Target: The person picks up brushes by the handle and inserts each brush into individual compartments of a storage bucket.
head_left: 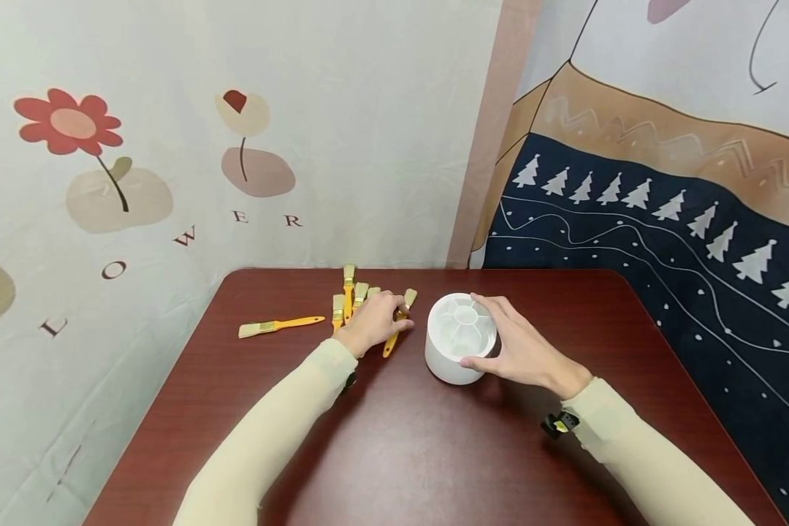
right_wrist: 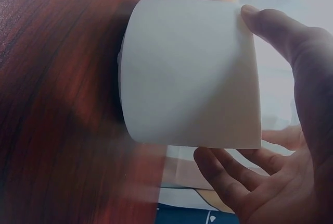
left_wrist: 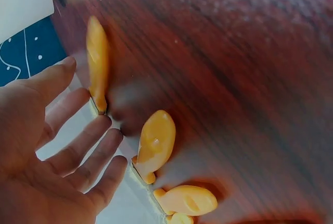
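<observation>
A white round holder with several compartments (head_left: pixel 448 365) stands upright on the table. My right hand (head_left: pixel 529 349) grips its right side, the thumb at the near rim and the fingers round the far side. In the right wrist view the holder's smooth wall (right_wrist: pixel 187 73) sits between thumb and fingers. My left hand (head_left: pixel 373 320) reaches over a paintbrush (head_left: pixel 392 342) with a yellow handle and pale bristles. In the left wrist view its fingers are spread and loosely bent, the tips right by that paintbrush's handle (left_wrist: pixel 97 52), with nothing gripped.
Several more paintbrushes (head_left: pixel 348 281) lie bunched behind and beneath my left hand, bristles toward the back edge. Another paintbrush (head_left: pixel 283 326) lies apart at the left. The dark red table (head_left: pixel 394 453) ends at a printed cloth (head_left: pixel 381 146) behind.
</observation>
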Tool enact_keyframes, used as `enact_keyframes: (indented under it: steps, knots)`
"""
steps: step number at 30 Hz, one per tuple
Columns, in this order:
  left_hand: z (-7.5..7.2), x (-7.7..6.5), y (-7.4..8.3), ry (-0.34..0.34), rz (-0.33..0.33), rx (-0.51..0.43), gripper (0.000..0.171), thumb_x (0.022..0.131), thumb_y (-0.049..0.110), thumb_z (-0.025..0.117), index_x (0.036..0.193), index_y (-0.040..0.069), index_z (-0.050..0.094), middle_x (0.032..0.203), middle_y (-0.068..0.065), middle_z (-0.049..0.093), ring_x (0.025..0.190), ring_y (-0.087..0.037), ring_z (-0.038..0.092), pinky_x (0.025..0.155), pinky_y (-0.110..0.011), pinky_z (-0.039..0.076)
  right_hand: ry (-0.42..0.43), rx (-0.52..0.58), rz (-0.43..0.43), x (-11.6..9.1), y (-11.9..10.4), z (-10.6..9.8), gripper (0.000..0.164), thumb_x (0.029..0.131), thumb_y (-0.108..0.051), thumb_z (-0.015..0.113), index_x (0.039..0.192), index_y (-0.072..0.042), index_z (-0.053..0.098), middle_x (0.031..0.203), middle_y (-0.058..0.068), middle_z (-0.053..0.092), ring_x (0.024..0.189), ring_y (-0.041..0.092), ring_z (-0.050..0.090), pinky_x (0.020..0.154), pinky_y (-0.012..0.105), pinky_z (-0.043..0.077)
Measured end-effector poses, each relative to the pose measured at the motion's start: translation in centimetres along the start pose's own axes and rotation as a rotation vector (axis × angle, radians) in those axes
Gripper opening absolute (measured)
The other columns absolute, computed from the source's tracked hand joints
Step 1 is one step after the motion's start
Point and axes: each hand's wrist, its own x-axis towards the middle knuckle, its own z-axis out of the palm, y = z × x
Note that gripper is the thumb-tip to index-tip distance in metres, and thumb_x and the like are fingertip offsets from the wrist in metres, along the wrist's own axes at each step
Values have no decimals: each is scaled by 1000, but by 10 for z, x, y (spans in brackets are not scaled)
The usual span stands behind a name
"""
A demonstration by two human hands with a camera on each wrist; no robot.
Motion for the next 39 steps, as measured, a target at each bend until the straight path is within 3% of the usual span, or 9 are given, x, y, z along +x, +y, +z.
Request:
enact_keyframes:
  steps: [5,13,20,29,35,39]
  knots:
    - [3,0,2,13,-41,-1,26,105,32,91,118,11,82,121,-11,79,114,-30,76,102,-46,67,-8,1,5,1,0,0,120,87,-61,100,180,-17,38,163,10,56,143,31,64,120,60,61]
    - [11,4,6,24,-107,5,37,108,30,88,132,6,73,122,-12,74,113,-29,72,99,-45,66,-16,-3,0,0,3,-1,119,87,-62,100,179,-16,40,163,10,57,143,31,65,118,62,62]
    - [11,7,10,54,-142,0,33,108,22,87,132,2,75,126,-17,78,120,-34,74,106,-47,66,-18,-2,-7,1,1,-1,120,88,-63,100,179,-15,39,163,10,56,143,31,65,118,60,63]
    - [10,8,13,62,-158,-44,32,107,16,83,133,-2,77,130,-21,77,125,-38,73,107,-49,66,-27,10,4,1,1,-2,120,88,-64,99,180,-17,38,164,10,56,143,31,64,118,62,63]
    - [30,21,-14,122,-122,-53,35,103,21,84,129,-1,80,124,-20,80,124,-38,71,107,-47,65,-29,7,5,2,1,-3,120,88,-66,98,180,-17,38,165,10,56,144,31,64,120,61,62]
    - [20,12,-5,137,-126,-69,35,104,20,83,131,-3,80,124,-20,80,121,-35,75,105,-46,66,-29,3,6,2,0,-2,121,88,-65,99,179,-15,39,165,10,56,145,32,64,121,61,61]
